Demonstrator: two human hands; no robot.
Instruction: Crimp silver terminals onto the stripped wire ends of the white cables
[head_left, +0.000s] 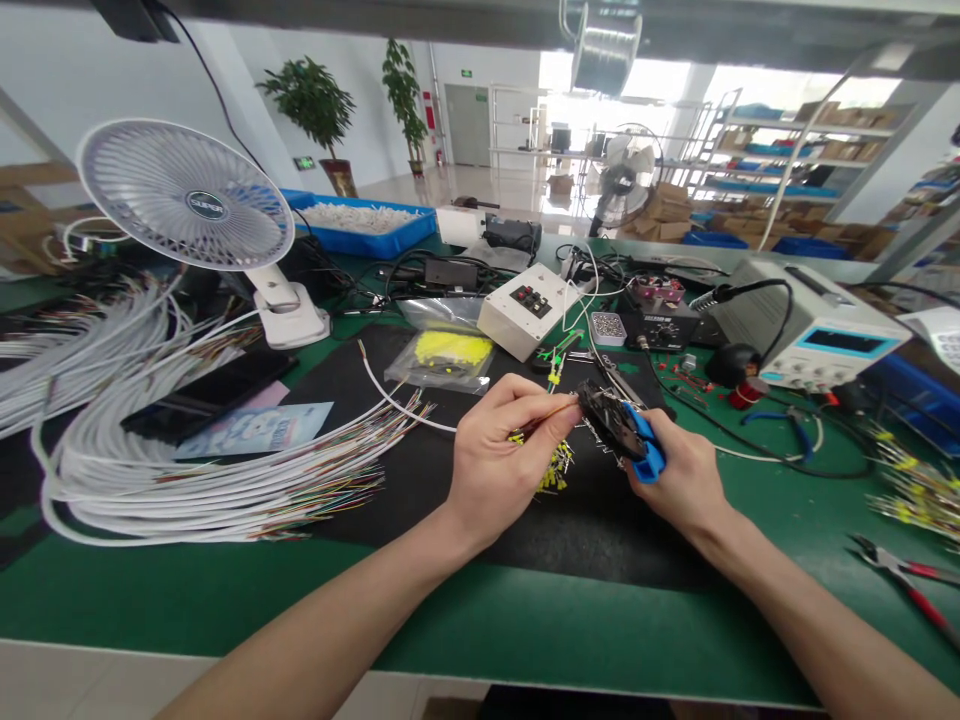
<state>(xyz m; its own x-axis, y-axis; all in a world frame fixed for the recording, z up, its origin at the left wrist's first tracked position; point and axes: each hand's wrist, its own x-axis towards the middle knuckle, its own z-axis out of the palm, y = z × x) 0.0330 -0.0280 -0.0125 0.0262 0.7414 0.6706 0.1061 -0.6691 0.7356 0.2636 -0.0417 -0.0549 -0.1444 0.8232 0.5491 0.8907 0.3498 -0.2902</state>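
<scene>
My left hand [499,455] pinches the end of a thin wire [562,404] from a white cable [401,408]. The wire's tip meets the dark jaws of a crimping tool [611,420] with blue handles. Wrapped round those handles is my right hand [682,470]. Beneath both hands lie small yellow-sleeved terminals [556,468] on a black mat [585,540], partly hidden. Whether the jaws touch a terminal is too small to tell. To the left lies a large bundle of white cables [202,490] with stripped, coloured wire ends.
Behind the hands are a clear bag of yellow pieces [450,350] and a grey switch box [529,305]. A white fan [187,195] and a phone [210,395] stand left. Right are a power supply [810,325], red-handled cutters [900,570] and yellow-tipped parts [919,490].
</scene>
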